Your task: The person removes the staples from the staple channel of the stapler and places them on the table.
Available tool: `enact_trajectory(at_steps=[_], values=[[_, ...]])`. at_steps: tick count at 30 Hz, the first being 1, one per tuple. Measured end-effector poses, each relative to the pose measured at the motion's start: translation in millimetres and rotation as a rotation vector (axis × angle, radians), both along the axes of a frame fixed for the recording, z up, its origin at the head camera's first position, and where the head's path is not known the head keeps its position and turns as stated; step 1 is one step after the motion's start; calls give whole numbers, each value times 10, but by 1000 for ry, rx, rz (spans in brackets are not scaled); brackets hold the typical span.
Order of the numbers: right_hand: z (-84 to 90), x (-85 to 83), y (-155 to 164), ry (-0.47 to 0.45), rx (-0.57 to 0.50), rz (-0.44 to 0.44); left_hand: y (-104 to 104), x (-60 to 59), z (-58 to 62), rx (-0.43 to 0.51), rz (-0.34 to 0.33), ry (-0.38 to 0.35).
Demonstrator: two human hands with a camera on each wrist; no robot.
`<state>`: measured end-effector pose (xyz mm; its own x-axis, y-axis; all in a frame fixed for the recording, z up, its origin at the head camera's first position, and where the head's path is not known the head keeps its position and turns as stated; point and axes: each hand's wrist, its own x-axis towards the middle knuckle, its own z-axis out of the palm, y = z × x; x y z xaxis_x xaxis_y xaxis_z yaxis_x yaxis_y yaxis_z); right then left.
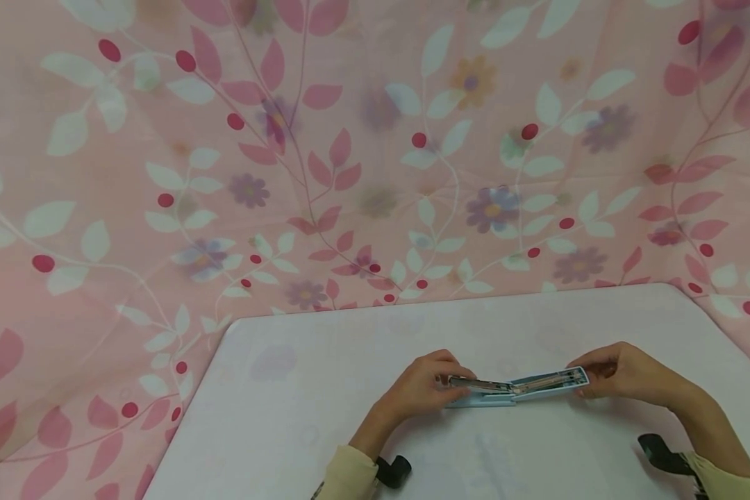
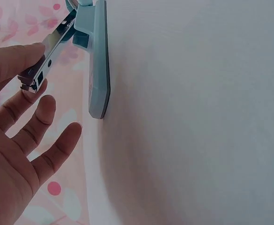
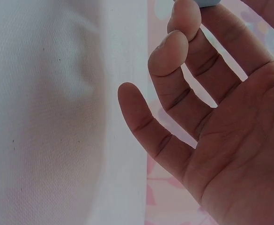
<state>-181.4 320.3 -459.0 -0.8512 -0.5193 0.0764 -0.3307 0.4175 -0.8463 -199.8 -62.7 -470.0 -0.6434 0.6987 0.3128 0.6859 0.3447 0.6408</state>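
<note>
Light blue stapler [image 1: 512,389] sits swung open on the white surface [image 1: 300,410]. Left hand [image 1: 421,386] pinches the metal magazine end, right hand [image 1: 621,371] grips the top arm's tip. Probably not reloaded yet.

head view looks down from above at the table [image 1: 300,417]; both wrist views sit close, seemingly sharing its white top.

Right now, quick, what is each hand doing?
Left hand: pinches the metal arm of the opened blue stapler.
Right hand: holds the stapler's other end at the fingertips.
</note>
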Motion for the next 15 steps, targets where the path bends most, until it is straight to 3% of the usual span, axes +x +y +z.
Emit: enact_trajectory(at_steps=[10, 15], values=[[-23, -10, 22, 3, 2, 3, 36, -1, 27, -69, 8, 101], [-22, -10, 19, -9, -11, 15, 44, -3, 7, -104, 31, 114]])
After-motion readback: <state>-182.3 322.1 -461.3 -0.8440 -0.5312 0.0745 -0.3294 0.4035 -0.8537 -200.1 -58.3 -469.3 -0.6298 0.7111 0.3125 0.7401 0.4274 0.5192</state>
